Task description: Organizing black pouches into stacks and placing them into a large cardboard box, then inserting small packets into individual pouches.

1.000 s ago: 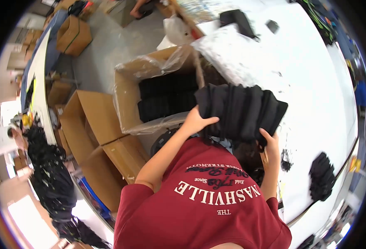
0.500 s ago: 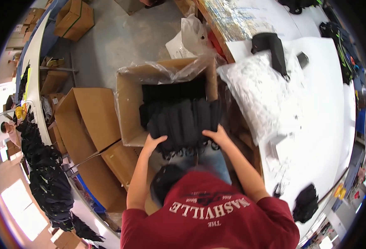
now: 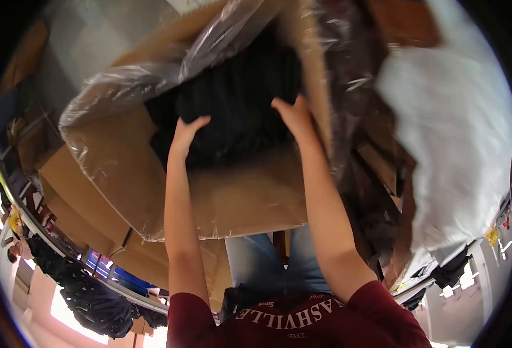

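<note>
A bundle of black fabric pieces [image 3: 233,98], packed side by side in a row, is down inside a large cardboard box [image 3: 250,200]. Blur and shadow hide its details. My left hand [image 3: 187,130] grips the near left of the bundle, thumb laid across the top and fingers out of sight. At the right end, my right hand [image 3: 294,113] holds it the same way, close to the box's right wall. A clear plastic liner [image 3: 122,81] hangs over the box's rim. Under and around the bundle lies more black fabric, hard to make out.
To the right, a bulging white plastic bag [image 3: 453,133] lies on the table. Flattened or open cardboard [image 3: 85,194] stands left of the box. A heap of black goods [image 3: 90,296] is at the lower left. My legs [image 3: 256,258] are right up against the box's near side.
Both hands have carried the black bundle forward and down into the box. My head has come lower and closer, so the box fills more of the view.
</note>
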The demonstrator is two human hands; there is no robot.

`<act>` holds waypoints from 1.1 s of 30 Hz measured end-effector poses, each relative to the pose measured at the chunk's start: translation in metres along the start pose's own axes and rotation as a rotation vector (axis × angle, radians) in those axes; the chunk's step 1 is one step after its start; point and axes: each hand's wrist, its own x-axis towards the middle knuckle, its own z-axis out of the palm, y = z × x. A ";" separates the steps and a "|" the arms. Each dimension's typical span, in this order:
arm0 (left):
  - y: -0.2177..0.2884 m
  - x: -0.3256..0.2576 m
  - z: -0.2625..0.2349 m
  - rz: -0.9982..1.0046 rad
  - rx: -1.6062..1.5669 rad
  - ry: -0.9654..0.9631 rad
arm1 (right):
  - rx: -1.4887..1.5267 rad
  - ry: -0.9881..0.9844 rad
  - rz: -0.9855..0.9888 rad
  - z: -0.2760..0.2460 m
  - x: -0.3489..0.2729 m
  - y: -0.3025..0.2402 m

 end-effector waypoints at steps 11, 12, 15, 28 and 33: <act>-0.058 0.167 0.027 -0.033 -0.103 -0.181 | -0.262 0.129 -0.118 0.013 0.160 0.038; -0.060 0.176 0.030 -0.042 -0.112 -0.193 | -0.285 0.145 -0.139 0.016 0.165 0.039; -0.062 0.200 0.038 -0.065 -0.137 -0.237 | -0.381 0.180 -0.103 0.023 0.168 0.039; -0.087 0.269 0.046 0.307 0.441 -0.012 | -0.313 0.131 -0.040 0.040 0.252 0.118; -0.088 0.248 0.033 0.575 0.575 0.228 | -0.679 0.120 -0.037 0.060 0.245 0.086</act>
